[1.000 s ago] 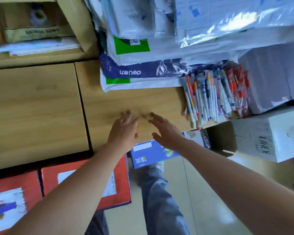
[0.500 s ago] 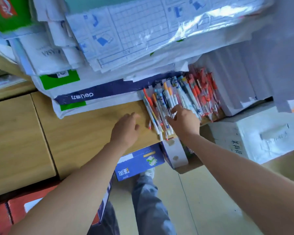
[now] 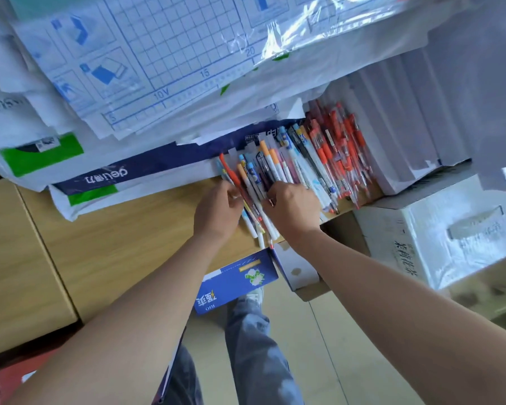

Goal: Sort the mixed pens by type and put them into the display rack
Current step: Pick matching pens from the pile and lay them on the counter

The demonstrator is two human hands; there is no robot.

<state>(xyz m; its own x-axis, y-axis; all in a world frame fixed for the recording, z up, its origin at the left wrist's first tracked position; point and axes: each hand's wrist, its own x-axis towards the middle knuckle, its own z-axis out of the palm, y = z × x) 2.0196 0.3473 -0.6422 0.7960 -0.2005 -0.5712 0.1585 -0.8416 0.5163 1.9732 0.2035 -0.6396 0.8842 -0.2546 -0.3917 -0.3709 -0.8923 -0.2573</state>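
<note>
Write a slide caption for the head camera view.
Left hand and right hand meet on a pile of mixed pens on a wooden counter, red pens alongside, beside stacked paper packs.

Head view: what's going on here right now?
A person stands at a wooden counter with both hands in a pile of mixed pens. The left hand grips pens at the pile's left edge; the right hand grips some near its middle. A bunch of red pens lies untouched on the right. No display rack is in view.
</note>
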